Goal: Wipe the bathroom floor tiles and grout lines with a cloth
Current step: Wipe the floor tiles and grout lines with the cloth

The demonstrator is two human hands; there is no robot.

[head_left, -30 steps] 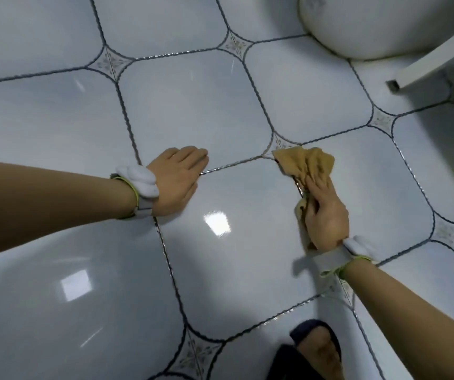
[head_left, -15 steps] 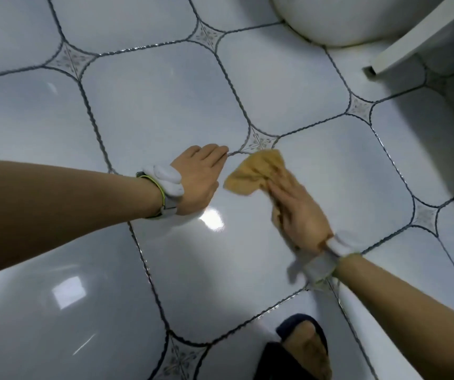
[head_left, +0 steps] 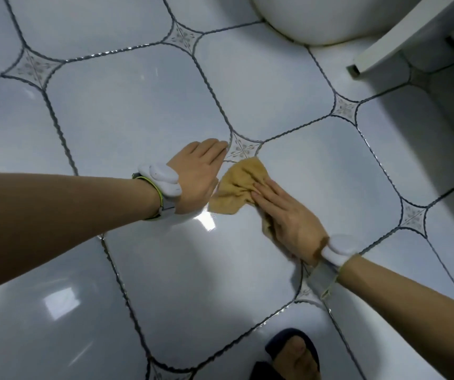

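A crumpled tan cloth (head_left: 236,186) lies on a glossy white floor tile (head_left: 182,272), just below a small patterned corner tile (head_left: 242,148). My right hand (head_left: 286,219) presses flat on the cloth's right part, fingers straight and pointing up-left; part of the cloth is hidden under the palm. My left hand (head_left: 197,174) rests flat on the floor right beside the cloth's left edge, fingers straight, fingertips at the dark grout line (head_left: 214,104). Both wrists carry white bands.
A white toilet base (head_left: 310,20) stands at the top right, with a white angled bar (head_left: 401,37) beside it. My foot in a dark slipper (head_left: 294,352) is at the bottom edge. Light glares on the tiles.
My right hand has slid the cloth leftward along the floor, from the right grout line toward my left hand. The view has shifted; my left hand stays planted.
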